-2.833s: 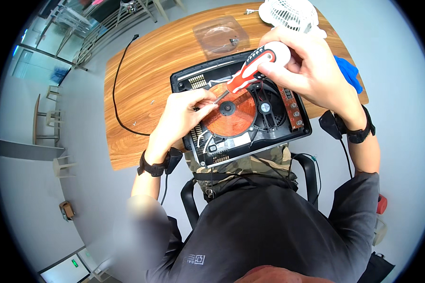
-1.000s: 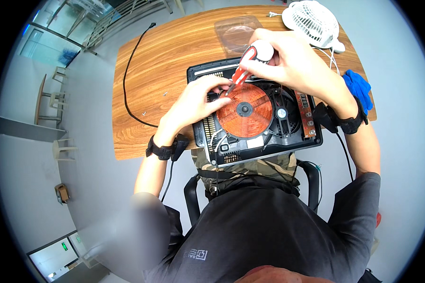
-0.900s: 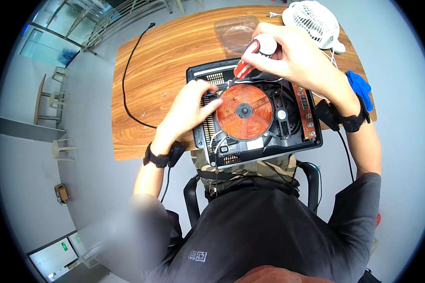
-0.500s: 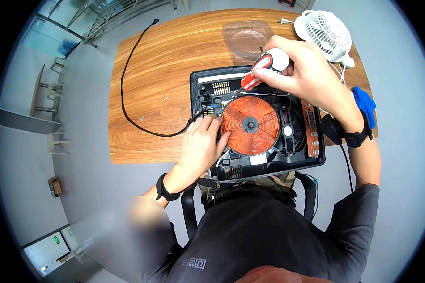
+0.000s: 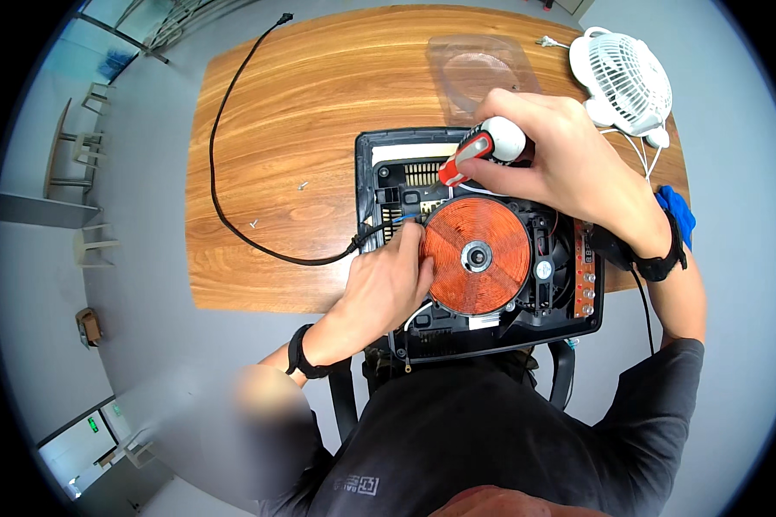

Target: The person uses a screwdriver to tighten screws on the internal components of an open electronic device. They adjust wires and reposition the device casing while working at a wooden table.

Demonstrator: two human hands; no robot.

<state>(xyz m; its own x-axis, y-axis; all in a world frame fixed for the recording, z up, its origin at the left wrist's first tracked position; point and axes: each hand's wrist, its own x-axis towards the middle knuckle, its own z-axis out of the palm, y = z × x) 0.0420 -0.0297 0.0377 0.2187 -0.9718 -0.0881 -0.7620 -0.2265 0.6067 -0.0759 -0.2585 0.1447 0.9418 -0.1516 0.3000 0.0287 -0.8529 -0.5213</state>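
An opened induction cooker (image 5: 526, 331) with a black shell lies at the table's near edge, its round copper coil (image 5: 457, 289) facing up. My right hand (image 5: 547, 159) is closed around the red, white and black handle of a screwdriver (image 5: 461, 165). The screwdriver points down at the parts beyond the coil's upper left; where its tip meets them is hard to make out. My left hand (image 5: 379, 280) rests at the coil's left rim, thumb and fingers apart, close to the blue wire at the end of a black power cord (image 5: 295, 259).
Two small screws (image 5: 302, 185) lie on the wooden table (image 5: 319, 95), left of the cooker. Behind it is a clear plastic tray (image 5: 474, 53). A white fan (image 5: 625, 82) stands at the far right, with a blue cloth (image 5: 677, 215) near my right wrist.
The cooker and both hands sit lower and farther right in the picture as the view shifts. My right hand keeps its hold on the screwdriver; my left stays by the coil.
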